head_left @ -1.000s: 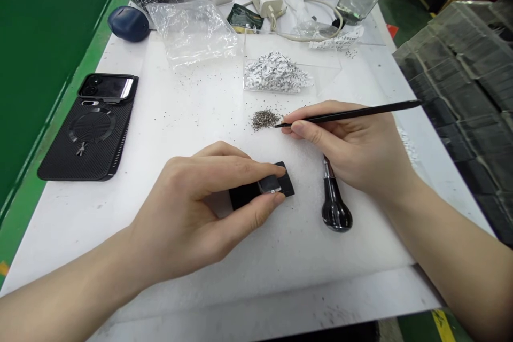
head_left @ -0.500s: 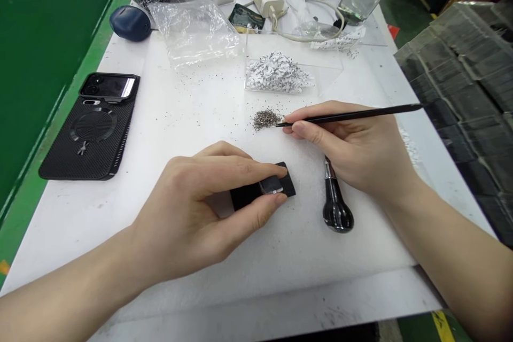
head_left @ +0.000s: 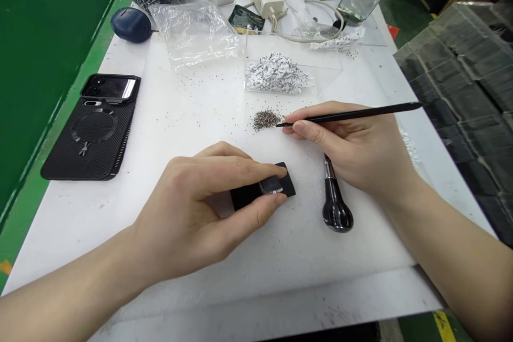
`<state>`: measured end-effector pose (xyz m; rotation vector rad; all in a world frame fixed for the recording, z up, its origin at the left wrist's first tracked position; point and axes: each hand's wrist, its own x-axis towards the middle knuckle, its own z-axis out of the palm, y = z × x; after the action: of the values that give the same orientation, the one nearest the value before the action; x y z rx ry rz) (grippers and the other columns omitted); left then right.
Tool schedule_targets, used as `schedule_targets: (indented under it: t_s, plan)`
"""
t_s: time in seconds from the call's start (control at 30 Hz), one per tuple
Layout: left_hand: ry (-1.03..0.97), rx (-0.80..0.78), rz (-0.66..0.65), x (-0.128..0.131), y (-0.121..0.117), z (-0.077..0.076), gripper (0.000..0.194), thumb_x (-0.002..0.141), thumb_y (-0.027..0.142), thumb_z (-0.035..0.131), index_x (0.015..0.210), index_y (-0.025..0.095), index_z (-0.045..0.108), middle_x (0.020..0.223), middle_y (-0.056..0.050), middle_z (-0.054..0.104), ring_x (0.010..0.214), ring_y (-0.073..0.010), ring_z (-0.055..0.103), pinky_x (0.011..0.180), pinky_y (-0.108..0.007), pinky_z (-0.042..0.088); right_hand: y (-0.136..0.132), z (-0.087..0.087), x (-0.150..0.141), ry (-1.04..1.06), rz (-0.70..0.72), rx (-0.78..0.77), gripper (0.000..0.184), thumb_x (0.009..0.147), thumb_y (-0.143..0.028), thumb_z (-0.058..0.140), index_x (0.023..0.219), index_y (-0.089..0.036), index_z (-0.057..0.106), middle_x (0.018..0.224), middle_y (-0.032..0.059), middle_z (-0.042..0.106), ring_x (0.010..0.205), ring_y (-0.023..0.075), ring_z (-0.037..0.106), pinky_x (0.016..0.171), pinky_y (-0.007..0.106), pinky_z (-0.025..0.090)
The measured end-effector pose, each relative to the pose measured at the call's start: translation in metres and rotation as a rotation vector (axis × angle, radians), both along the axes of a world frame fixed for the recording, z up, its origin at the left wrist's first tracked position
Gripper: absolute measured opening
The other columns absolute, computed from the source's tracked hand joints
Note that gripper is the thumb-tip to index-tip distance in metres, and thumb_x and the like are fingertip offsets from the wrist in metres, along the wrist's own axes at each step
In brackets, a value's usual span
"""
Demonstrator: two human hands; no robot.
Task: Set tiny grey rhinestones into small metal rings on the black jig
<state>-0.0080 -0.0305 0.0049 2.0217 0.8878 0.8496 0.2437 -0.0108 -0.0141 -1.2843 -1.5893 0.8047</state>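
Right hand (head_left: 344,152) pinched a fine black pick (head_left: 360,111) beside a heap of grey grains (head_left: 265,120)
Left hand (head_left: 188,206) gripped a black block (head_left: 245,199) firmly; one careless nudge of the pick risked scattering the grains

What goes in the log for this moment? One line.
left hand: pinches black rectangular piece | right hand: holds thin black pick | pick tip: at small heap of dark grains

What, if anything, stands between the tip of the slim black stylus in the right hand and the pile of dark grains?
Nothing visible does. The slim black stylus, held in the right hand, ends at the edge of the pile of dark grains on the white foam sheet, almost or just touching it.
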Motion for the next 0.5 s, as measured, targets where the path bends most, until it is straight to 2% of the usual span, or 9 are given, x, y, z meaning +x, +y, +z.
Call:
schedule_targets:
  t_s: [0.13, 0.33, 0.5]
  plan:
    - [-0.007, 0.0, 0.004, 0.0, 0.0007, 0.0006, 0.021, 0.098, 0.019, 0.084, 0.118, 0.022, 0.089, 0.108, 0.0, 0.091, 0.095, -0.0161, 0.082, 0.084, -0.022, 0.069, 0.0007, 0.002, 0.0019, -0.017, 0.013, -0.001, 0.01, 0.096, -0.02, 0.087, 0.101, -0.028, 0.091, 0.099, -0.0016, 0.09, 0.092, 0.0203, 0.087, 0.08, 0.033, 0.07]
    - [-0.008, -0.003, 0.004, 0.0018, 0.0011, 0.0025, 0.021, 0.097, 0.019, 0.084, 0.118, 0.021, 0.09, 0.108, 0.0, 0.091, 0.095, -0.0155, 0.082, 0.084, -0.021, 0.068, 0.0001, 0.0054, 0.0022, -0.044, 0.034, -0.025, 0.009, 0.097, -0.021, 0.084, 0.096, -0.028, 0.089, 0.092, -0.0039, 0.089, 0.088, 0.0192, 0.086, 0.077, 0.032, 0.066]
    - [-0.006, -0.007, 0.008, 0.0007, 0.0002, 0.0006, 0.022, 0.097, 0.019, 0.084, 0.117, 0.023, 0.09, 0.108, 0.001, 0.091, 0.095, -0.016, 0.082, 0.084, -0.022, 0.069, -0.0015, 0.0064, 0.002, -0.048, 0.049, -0.04, 0.009, 0.097, -0.021, 0.083, 0.097, -0.028, 0.089, 0.096, -0.0044, 0.089, 0.091, 0.0187, 0.086, 0.08, 0.032, 0.067]
